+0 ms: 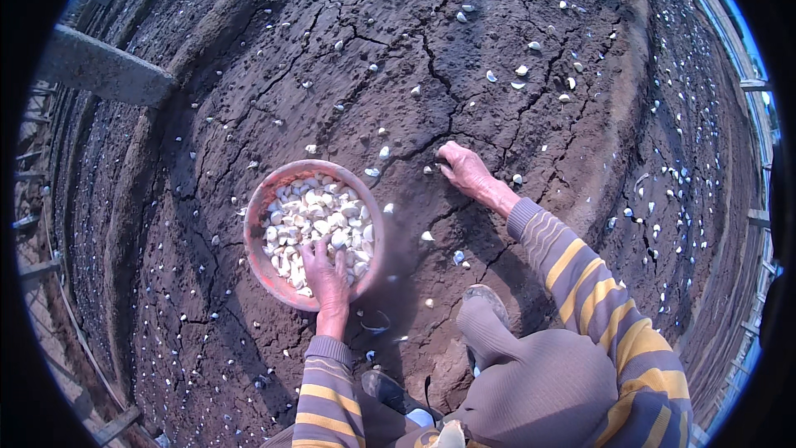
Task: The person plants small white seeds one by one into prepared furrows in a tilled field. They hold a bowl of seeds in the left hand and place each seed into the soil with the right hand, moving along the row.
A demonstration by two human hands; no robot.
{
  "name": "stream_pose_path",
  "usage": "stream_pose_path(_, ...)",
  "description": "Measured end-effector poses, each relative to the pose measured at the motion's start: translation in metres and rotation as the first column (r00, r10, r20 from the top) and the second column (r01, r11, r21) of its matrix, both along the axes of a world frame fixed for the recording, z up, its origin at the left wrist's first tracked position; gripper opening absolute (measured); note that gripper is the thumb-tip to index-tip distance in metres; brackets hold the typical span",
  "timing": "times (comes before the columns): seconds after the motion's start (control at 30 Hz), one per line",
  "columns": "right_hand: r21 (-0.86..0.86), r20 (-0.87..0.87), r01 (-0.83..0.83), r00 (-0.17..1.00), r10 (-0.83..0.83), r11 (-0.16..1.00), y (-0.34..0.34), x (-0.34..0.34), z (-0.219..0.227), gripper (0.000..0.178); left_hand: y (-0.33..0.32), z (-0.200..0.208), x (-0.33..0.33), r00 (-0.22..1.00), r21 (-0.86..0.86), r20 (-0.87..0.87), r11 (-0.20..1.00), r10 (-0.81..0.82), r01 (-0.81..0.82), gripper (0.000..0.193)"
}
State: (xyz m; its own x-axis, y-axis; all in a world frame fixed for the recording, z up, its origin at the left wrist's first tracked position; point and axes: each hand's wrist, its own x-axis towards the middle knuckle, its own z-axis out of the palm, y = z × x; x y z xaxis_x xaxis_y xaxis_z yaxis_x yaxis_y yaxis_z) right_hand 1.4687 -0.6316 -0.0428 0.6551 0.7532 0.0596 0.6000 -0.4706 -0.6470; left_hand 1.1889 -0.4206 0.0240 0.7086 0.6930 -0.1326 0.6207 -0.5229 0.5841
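A round reddish basin (251, 259) full of pale garlic cloves (319, 207) stands on the soil in front of me, left of the middle. My left hand (328, 284) reaches over its near rim, with its fingers apart among the cloves. To the right of the basin, my right hand (469, 176) is low over the cracked soil, its fingers bent and closed at the tips. What sits between those fingertips, if anything, is hidden. One single clove (429, 170) lies just left of that hand, and another clove (517, 179) rests to its right.
Dark cracked soil (348, 116) spreads all around, dotted with several scattered cloves. A raised ridge (626, 116) runs along the right and a furrow (137, 224) along the left. A flat grey beam (108, 68) juts in at upper left. My shoe (487, 299) is planted near the basin.
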Motion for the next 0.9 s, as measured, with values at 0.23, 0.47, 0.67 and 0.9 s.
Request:
stream_pose_path(0.23,-0.390,0.115,0.292,0.956,-0.268,0.873,-0.145,0.013,0.009,0.018,0.024,-0.014,0.005,0.758,-0.791,0.186,0.553,0.625,-0.262,0.039)
stream_pose_path(0.47,-0.406,0.106,0.332,0.943,-0.317,0.851,-0.155,0.000,0.000,0.025,0.026,0.003,0.019,0.559,-0.992,0.122,0.111,0.820,0.055,0.052)
stream_pose_path(0.67,-0.209,-0.304,0.352,0.863,-0.403,0.912,-0.149,-0.009,0.013,0.025,0.025,0.002,0.019,0.544,-0.986,0.080,-0.013,0.835,0.165,0.049)
stream_pose_path(0.9,-0.227,-0.234,0.043,0.967,-0.098,0.973,-0.161,-0.058,0.019,0.020,-0.024,0.025,0.048,0.732,-0.994,0.033,-0.056,0.680,0.097,0.041)
